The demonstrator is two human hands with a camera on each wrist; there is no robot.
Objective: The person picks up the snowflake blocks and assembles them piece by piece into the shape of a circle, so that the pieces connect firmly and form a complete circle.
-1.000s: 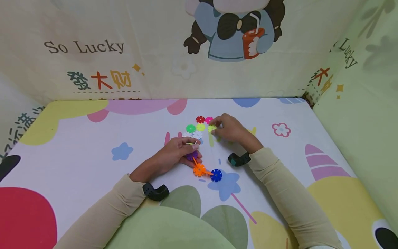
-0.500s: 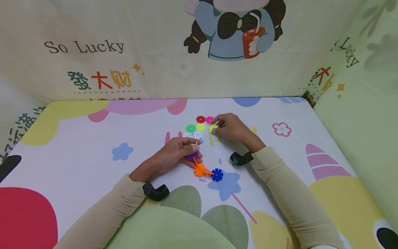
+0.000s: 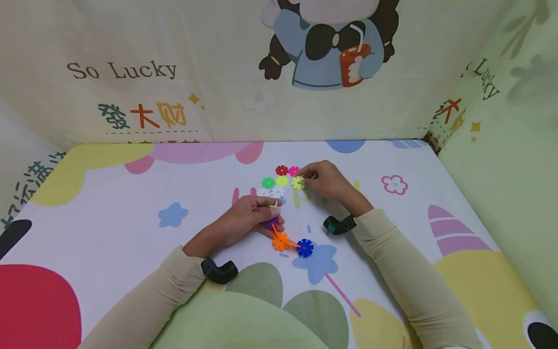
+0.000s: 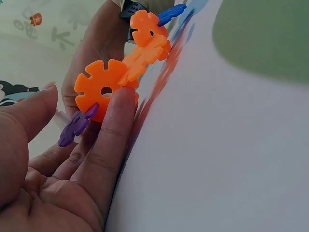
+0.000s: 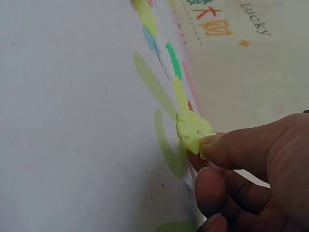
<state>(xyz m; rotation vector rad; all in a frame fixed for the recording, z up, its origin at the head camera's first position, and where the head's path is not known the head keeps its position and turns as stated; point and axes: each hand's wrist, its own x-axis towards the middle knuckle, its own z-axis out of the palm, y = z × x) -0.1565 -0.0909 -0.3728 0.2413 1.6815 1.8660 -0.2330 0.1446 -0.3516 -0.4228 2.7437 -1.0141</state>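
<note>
In the head view, my left hand (image 3: 248, 218) holds a chain of interlocked plastic snowflake discs. Its purple disc (image 4: 77, 126) sits between thumb and fingers. Orange discs (image 3: 281, 241) follow, with a blue disc (image 3: 304, 247) at the chain's near end. A white piece at the hand's end of the chain is mostly hidden by the fingers. Farther right, my right hand (image 3: 324, 178) pinches a yellow-green snowflake disc (image 5: 192, 129) between thumb and index finger, tilted up in the right wrist view.
Loose discs lie beyond my left hand: a red disc (image 3: 282, 170), a pink disc (image 3: 293, 171), a green disc (image 3: 268, 182), a yellow disc (image 3: 282, 181) and white discs (image 3: 275, 193). A printed cloth (image 3: 218, 97) rises behind the table (image 3: 131, 218).
My right hand has shifted slightly right, and more of the yellow-green disc shows at its fingertips. My left hand keeps its hold on the chain, almost still.
</note>
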